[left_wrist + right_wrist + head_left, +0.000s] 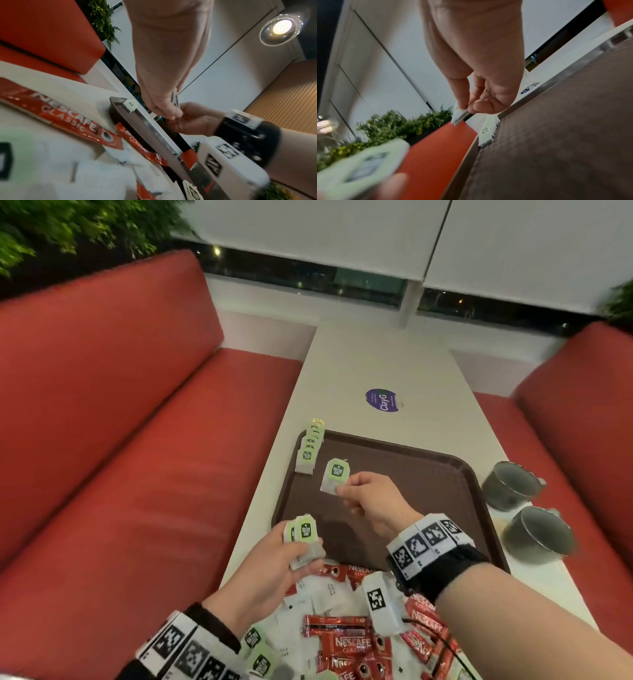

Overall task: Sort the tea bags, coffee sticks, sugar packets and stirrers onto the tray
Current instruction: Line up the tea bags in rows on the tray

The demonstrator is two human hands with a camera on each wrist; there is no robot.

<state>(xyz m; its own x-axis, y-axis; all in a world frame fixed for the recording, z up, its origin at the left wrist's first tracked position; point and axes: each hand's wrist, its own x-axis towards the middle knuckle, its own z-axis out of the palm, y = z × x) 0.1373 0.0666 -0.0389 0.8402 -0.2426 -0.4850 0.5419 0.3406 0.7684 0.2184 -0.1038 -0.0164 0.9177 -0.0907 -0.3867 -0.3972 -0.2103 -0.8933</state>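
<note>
We note the right hand [371, 501] pinching one tea bag [335, 475] above the tray [428, 474], the tea-bag row [310, 448] at its far-left corner; the left hand [274, 563] grips spare bags [303, 537].

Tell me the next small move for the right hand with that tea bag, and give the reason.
Probably carry the tea bag left and back to the row of tea bags at the tray's far left corner and set it at the near end. The right hand pinches it above bare tray, while the left hand holds more bags waiting.
</note>
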